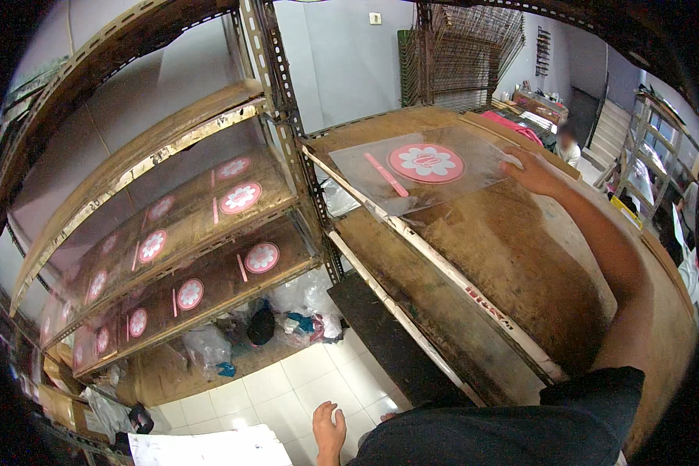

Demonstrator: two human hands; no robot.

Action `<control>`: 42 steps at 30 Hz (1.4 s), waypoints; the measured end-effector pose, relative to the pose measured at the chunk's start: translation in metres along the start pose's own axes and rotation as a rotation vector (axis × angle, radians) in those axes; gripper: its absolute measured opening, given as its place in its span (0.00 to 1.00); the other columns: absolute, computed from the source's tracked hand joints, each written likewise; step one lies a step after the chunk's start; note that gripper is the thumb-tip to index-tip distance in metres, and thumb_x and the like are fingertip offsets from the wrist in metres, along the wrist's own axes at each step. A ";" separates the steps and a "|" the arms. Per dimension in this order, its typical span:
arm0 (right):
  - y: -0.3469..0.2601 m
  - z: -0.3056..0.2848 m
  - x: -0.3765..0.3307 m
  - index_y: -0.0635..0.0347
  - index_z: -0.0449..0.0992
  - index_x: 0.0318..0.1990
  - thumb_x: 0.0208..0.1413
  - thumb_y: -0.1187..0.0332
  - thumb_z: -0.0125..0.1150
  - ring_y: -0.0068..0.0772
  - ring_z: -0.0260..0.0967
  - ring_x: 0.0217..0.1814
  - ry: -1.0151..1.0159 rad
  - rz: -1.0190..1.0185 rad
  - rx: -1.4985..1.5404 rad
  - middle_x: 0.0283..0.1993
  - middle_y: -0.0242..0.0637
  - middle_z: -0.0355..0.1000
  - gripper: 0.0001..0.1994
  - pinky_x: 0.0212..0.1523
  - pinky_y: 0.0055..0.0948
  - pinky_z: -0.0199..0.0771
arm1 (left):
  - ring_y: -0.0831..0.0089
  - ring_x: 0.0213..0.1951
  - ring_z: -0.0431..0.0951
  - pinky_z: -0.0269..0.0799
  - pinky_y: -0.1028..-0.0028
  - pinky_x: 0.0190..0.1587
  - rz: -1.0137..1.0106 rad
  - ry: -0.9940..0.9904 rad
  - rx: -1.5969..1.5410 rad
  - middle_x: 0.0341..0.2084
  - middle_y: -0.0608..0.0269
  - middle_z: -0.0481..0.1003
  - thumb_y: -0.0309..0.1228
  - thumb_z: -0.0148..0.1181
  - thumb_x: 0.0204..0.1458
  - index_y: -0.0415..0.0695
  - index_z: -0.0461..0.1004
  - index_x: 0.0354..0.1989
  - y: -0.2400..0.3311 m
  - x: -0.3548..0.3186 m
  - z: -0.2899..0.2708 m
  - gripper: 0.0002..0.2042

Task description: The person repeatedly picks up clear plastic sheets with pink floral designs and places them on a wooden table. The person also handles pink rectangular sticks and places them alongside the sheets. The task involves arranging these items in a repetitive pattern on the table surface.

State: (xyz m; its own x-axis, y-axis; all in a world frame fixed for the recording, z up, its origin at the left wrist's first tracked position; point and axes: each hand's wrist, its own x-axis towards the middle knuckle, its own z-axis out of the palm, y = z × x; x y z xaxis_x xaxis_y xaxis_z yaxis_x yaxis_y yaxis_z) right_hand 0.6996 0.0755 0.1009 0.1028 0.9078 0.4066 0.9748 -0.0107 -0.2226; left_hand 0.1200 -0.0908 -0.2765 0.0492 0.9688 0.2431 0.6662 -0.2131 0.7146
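A clear plastic sheet (pixel 349 172) printed with a pink disc, white flower and pink strip lies on the top wooden shelf board (pixel 512 241) to the right. At the sheet's right edge is my right hand (pixel 526 171), its arm stretched far forward and its fingers closed on the sheet's edge. Low in the picture, my left hand (pixel 330 429) hangs above the tiled floor, empty, with fingers loosely bent and apart. Next to it, at the bottom edge, is a white flat board or stack of sheets (pixel 210 449).
More printed sheets (pixel 241 199) lie on the shelves at left. A perforated metal post (pixel 283 93) stands between the racks. Plastic bags (pixel 210 349) sit under the left shelves. Wire racks (pixel 466 54) are at the back; another person (pixel 568 151) is far right.
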 end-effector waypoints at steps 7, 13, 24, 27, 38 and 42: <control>-0.068 0.005 -0.016 0.62 0.70 0.55 0.61 0.47 0.50 0.51 0.66 0.59 -0.190 -0.077 -0.093 0.54 0.52 0.70 0.27 0.59 0.43 0.64 | 0.52 0.48 0.74 0.69 0.60 0.52 -0.031 0.003 -0.007 0.43 0.48 0.75 0.26 0.58 0.50 0.37 0.77 0.38 0.004 0.000 -0.002 0.09; -0.020 0.029 0.034 0.60 0.72 0.54 0.60 0.43 0.48 0.51 0.68 0.55 -0.203 -0.045 -0.032 0.51 0.51 0.72 0.29 0.56 0.46 0.66 | 0.51 0.46 0.75 0.70 0.60 0.51 -0.007 -0.007 -0.025 0.42 0.47 0.76 0.26 0.58 0.50 0.37 0.77 0.38 0.001 0.001 0.003 0.09; 0.001 0.070 0.109 0.60 0.66 0.57 0.61 0.39 0.45 0.43 0.65 0.58 -0.260 0.053 0.095 0.55 0.47 0.68 0.32 0.58 0.39 0.62 | 0.52 0.47 0.75 0.70 0.60 0.51 -0.095 -0.028 0.007 0.42 0.48 0.76 0.28 0.59 0.51 0.38 0.77 0.38 -0.006 -0.016 0.007 0.09; -0.011 0.067 0.115 0.60 0.66 0.57 0.60 0.39 0.45 0.44 0.64 0.59 -0.285 0.083 0.123 0.56 0.48 0.68 0.33 0.60 0.39 0.61 | 0.52 0.46 0.75 0.70 0.61 0.51 -0.103 -0.016 0.003 0.42 0.48 0.76 0.28 0.59 0.51 0.38 0.77 0.38 -0.002 -0.019 0.006 0.09; 0.032 0.090 0.129 0.60 0.66 0.57 0.61 0.40 0.43 0.45 0.63 0.62 -0.180 0.096 0.142 0.58 0.49 0.67 0.32 0.61 0.39 0.59 | 0.52 0.46 0.75 0.70 0.61 0.51 -0.087 0.009 -0.019 0.41 0.49 0.76 0.28 0.59 0.50 0.39 0.77 0.38 0.017 -0.013 -0.003 0.09; -0.013 0.078 0.123 0.61 0.66 0.57 0.61 0.40 0.43 0.49 0.64 0.61 -0.225 0.096 0.105 0.57 0.51 0.68 0.32 0.60 0.41 0.61 | 0.52 0.46 0.75 0.70 0.61 0.51 -0.116 -0.019 0.002 0.41 0.49 0.76 0.28 0.59 0.50 0.39 0.77 0.38 0.012 -0.023 0.000 0.09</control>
State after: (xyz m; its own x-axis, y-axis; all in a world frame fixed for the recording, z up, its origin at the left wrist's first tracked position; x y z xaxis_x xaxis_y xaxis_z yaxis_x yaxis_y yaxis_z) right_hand 0.6845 0.2198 0.0844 0.1359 0.9752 0.1745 0.9356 -0.0684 -0.3463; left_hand 0.1271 -0.1153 -0.2732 -0.0145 0.9891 0.1465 0.6698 -0.0992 0.7359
